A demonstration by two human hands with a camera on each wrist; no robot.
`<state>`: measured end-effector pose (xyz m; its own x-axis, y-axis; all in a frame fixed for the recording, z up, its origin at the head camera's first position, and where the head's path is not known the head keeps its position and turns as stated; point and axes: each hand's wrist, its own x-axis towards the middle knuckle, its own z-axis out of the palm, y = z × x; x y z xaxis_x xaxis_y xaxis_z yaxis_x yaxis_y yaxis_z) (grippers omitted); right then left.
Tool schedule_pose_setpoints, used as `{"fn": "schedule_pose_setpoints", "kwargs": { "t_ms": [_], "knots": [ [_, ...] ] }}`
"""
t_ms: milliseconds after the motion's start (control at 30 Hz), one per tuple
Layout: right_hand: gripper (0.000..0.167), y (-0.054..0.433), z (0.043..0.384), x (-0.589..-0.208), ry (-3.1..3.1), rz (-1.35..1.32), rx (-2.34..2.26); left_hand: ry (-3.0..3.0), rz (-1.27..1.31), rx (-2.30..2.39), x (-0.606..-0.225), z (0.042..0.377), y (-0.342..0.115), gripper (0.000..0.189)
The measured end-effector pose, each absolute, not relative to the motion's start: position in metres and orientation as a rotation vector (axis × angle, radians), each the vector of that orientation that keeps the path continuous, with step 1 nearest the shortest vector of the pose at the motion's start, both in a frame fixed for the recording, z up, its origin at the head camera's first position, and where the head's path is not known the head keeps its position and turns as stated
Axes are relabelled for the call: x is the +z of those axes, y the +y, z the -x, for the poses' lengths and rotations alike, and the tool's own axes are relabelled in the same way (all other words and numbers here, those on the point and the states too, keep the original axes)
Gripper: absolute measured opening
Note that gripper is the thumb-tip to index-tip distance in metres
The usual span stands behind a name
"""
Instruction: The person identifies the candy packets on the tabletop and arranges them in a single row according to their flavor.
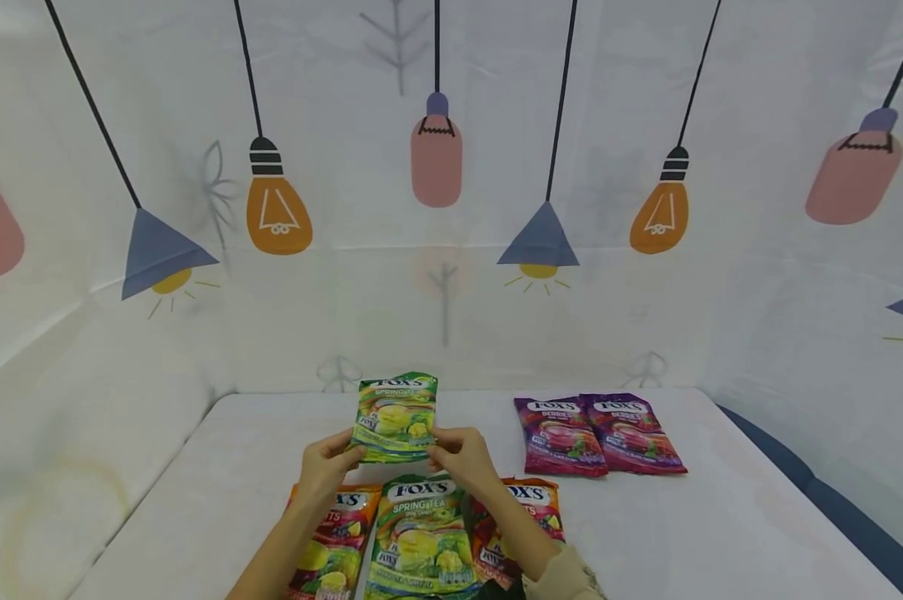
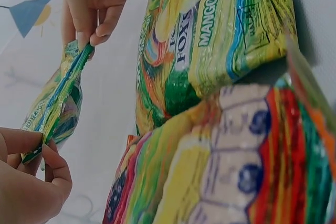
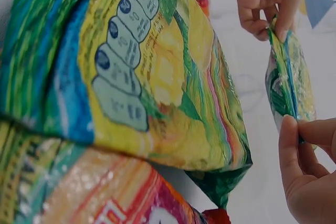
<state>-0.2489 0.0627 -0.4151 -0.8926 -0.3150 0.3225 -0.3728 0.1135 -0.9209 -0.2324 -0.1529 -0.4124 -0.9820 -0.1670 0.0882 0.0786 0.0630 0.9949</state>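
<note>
A green Fox's Spring Tea candy bag is held upright above the white table. My left hand pinches its lower left corner between thumb and fingers, and my right hand pinches the lower right corner. Both wrist views show the thumbs and fingertips on the bag's crimped bottom edge. Nearer to me lies a second green Spring Tea bag. An orange-and-red fruit candy bag lies on its left, partly behind my left forearm. Another orange-and-red bag lies on its right, partly covered by my right forearm.
Toward the back right of the white table, two purple Fox's Berries bags lie side by side, a left one and a slightly overlapping right one. Behind the table hangs a white curtain printed with lamps. A dark blue shape borders the right edge.
</note>
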Motion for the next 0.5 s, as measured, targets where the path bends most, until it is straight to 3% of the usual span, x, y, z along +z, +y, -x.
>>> {"fn": "schedule_pose_setpoints", "kwargs": {
  "t_ms": [500],
  "knots": [
    [0.035,0.095,0.242,-0.416,-2.350,-0.653,1.898,-2.147,0.017,-2.096,-0.420,0.236,-0.126,0.037]
  ]
}}
